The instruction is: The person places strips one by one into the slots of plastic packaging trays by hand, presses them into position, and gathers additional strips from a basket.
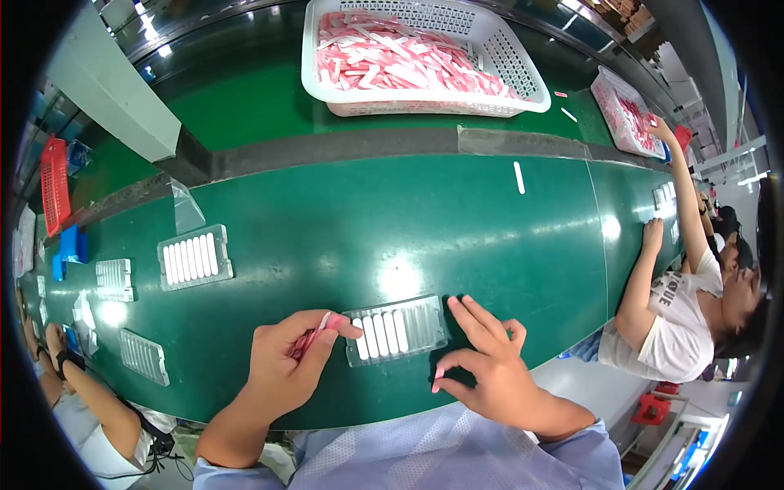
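Observation:
A clear slotted tray [426, 327] lies on the green table in front of me, with several white strips [380, 335] side by side in its left and middle slots. The slots at its right end hold none. At the tray's left edge, my left hand [282, 363] is closed around a small bunch of pink-and-white strips [305, 343]. My right hand [498, 380] is beside the right end, its thumb and index finger pinching a small pink strip [438, 379]. That strip is mostly seen end-on. The other right fingers reach toward the tray's right edge.
A white basket [441, 106] heaped with pink-and-white strips stands beyond the dark ledge [367, 147]. One white strip [518, 177] lies loose on the table. Another filled tray [194, 258] sits left, near a pale post [122, 90]. A co-worker [670, 302] reaches into a basket at right.

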A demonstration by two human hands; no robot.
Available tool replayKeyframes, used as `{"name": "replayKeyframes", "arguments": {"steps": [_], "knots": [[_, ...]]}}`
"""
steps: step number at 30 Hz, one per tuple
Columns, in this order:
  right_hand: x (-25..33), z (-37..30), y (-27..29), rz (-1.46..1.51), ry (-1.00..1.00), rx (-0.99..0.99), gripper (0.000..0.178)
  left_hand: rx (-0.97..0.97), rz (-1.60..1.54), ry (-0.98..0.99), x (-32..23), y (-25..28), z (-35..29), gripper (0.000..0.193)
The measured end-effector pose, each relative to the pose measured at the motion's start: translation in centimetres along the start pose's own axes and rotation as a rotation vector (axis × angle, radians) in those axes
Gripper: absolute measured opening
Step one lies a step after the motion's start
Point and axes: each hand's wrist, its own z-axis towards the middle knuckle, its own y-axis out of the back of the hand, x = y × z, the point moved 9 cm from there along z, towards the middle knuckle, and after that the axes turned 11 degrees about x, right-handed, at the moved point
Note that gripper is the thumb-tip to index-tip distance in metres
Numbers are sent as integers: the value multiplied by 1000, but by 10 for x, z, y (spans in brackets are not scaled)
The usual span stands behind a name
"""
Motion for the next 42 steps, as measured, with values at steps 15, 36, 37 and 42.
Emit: {"name": "replayKeyframes", "arguments": {"steps": [15, 36, 37, 42], "knots": [[20, 28, 7, -33, 279, -152, 21, 132, -354, 329, 16, -3, -2, 27], [-26, 88, 34, 965, 224, 183, 3, 166, -346, 368, 20, -17, -4, 27], [-22, 87, 23, 759, 253, 400, 4, 165, -359, 381, 21, -17, -4, 28], [-1, 89, 24, 292, 389, 207, 20, 170, -382, 395, 21, -17, -4, 31]]}}
